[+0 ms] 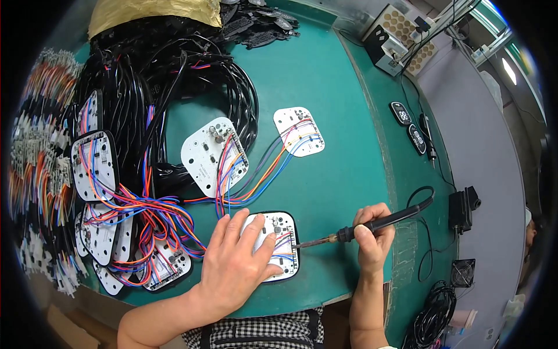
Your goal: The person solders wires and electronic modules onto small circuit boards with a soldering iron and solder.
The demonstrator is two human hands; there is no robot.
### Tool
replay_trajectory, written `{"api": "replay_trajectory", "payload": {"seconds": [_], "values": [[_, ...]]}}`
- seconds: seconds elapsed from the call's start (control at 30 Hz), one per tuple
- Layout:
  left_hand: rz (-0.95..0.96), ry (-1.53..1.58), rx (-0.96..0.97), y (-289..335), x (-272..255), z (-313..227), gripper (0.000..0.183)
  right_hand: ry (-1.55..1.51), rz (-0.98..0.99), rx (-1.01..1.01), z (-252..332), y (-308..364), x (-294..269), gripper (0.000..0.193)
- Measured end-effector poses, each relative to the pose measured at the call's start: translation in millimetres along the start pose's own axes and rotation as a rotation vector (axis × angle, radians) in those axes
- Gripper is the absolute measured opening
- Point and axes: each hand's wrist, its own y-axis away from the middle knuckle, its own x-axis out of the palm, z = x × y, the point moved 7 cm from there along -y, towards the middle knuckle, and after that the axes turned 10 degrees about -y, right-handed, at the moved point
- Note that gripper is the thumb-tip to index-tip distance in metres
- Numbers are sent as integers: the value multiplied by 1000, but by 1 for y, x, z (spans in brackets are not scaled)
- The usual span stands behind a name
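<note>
My right hand (373,235) grips a soldering iron (389,220) by its black handle. The iron's tip reaches the right edge of a white circuit board (285,225) with a dark rim, where red, purple, blue and orange wires end. Spread over the board's left part lies my left hand (235,262), its fingers apart and covering some of the wires. Behind it, another white board (203,157) trails a bundle of coloured wires. A smaller white board (299,131) sits farther back, also wired.
Wired boards (96,168) pile up at the left, beside coiled black cables (241,87) and many bundled wire ends (43,145). Dark flat parts (256,23) lie at the back. To the right are two oval display panels (410,128), a black holder (462,209) and a small fan (463,273).
</note>
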Motion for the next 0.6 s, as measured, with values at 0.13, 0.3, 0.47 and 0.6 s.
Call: {"api": "replay_trajectory", "payload": {"seconds": [0.13,0.3,0.47,0.6], "values": [[-2,-8,-1,0,0,0,52,8,-7,12,1,1,0,24],[-10,-9,-2,0,0,-1,51,15,-22,26,0,1,0,25],[-18,-8,0,1,-1,0,54,21,-22,32,1,1,0,26],[-7,0,0,0,0,0,51,-26,-22,18,-1,1,-3,24]]}}
